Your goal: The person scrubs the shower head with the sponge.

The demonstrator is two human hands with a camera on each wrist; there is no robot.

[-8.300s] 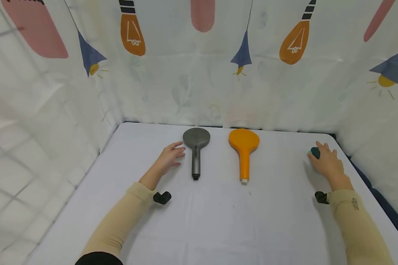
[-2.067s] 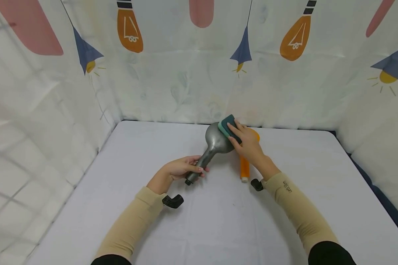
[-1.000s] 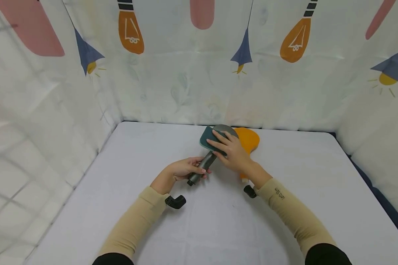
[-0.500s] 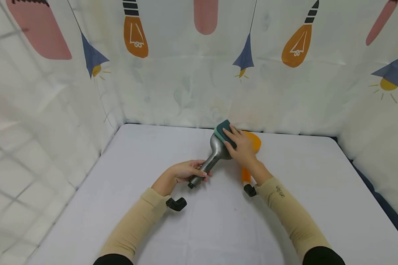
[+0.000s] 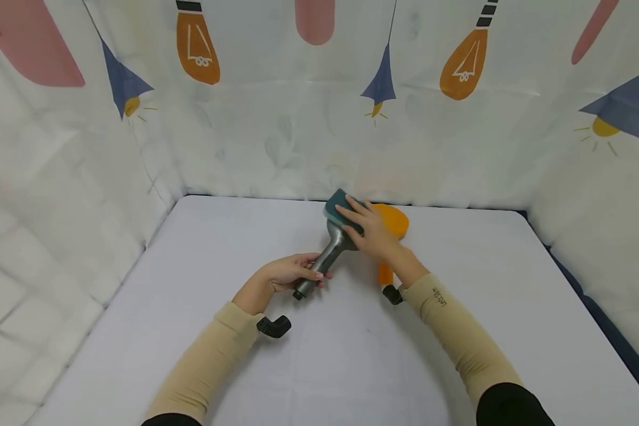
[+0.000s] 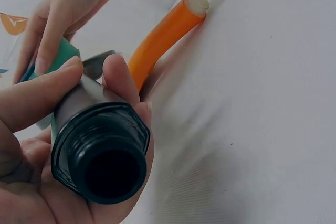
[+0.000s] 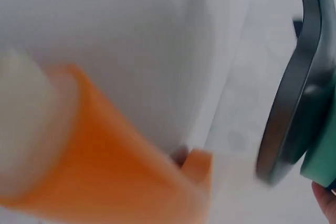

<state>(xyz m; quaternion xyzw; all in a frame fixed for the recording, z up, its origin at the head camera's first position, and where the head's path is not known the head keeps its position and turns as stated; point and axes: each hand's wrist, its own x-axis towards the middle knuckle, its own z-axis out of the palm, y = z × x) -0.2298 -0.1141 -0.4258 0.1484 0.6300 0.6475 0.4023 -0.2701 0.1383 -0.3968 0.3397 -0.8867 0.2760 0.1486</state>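
Up off the white counter (image 5: 234, 228) since the earliest frame comes the grey metallic shower head (image 5: 333, 244)! Left grip (image 5: 294, 271) curls snugly round its handle (image 5: 325, 260); only the left wrist view bares the hollow threaded end (image 6: 107, 142). Two-tone green rectangular sponge (image 5: 336, 208) covers its face, held by right grip (image 5: 375, 235), fingers spread. Rightmost, the orange plastic shower head (image 5: 396, 220) rests on the counter.

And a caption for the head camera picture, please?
Left hand holds a grey shower head; right hand presses a green sponge on it.
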